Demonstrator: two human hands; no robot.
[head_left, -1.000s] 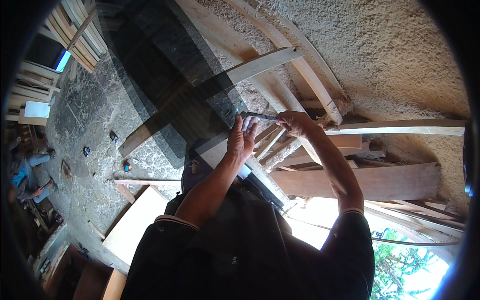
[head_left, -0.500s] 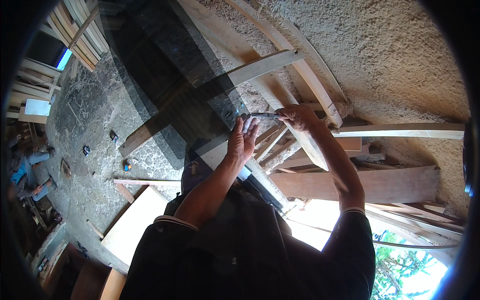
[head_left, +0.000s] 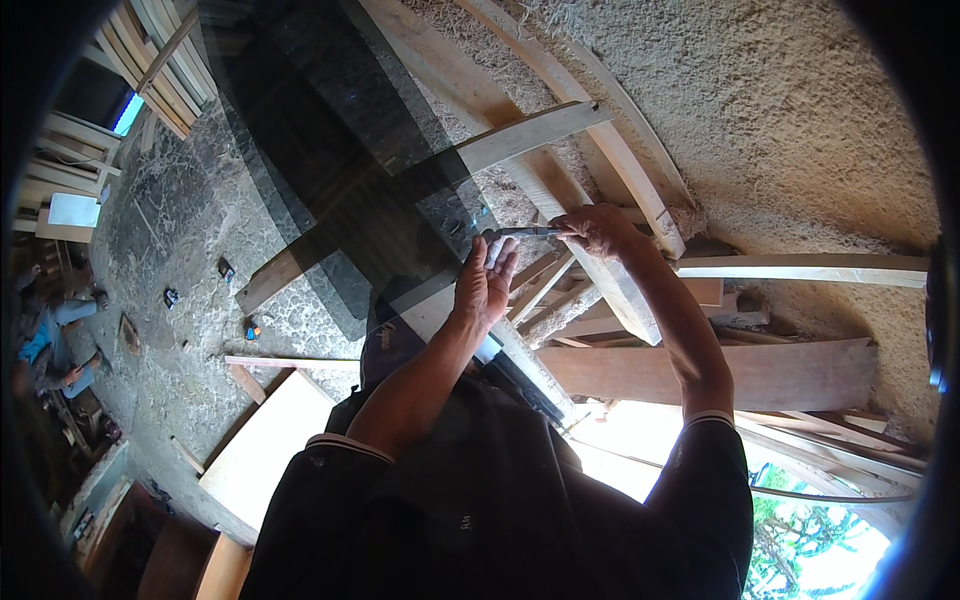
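My right hand [head_left: 598, 232] is closed round one end of a slim, dark pen-like tool [head_left: 532, 231], held level; its exact kind is too small to tell. The tool's other end lies at the thumb and forefinger of my left hand [head_left: 482, 288], which seem to pinch it. That hand's palm is turned up, its other fingers loosely curled. Both hands are over the near right edge of a large dark see-through sheet [head_left: 330, 130], like tinted glass. The sheet lies across a wooden crosspiece [head_left: 535, 135], partly visible through it.
Wooden beams [head_left: 590, 275] and boards [head_left: 720, 375] lean and lie by the rough wall [head_left: 780, 120] on the right. A pale panel [head_left: 285, 440] and small objects lie on the stone floor at left. Another person [head_left: 70, 345] sits at the far left. More timber [head_left: 150, 70] stands behind.
Almost nothing has moved. My hands and the slim tool stay in nearly the same place, with a very slight shift of the right forearm and the view.
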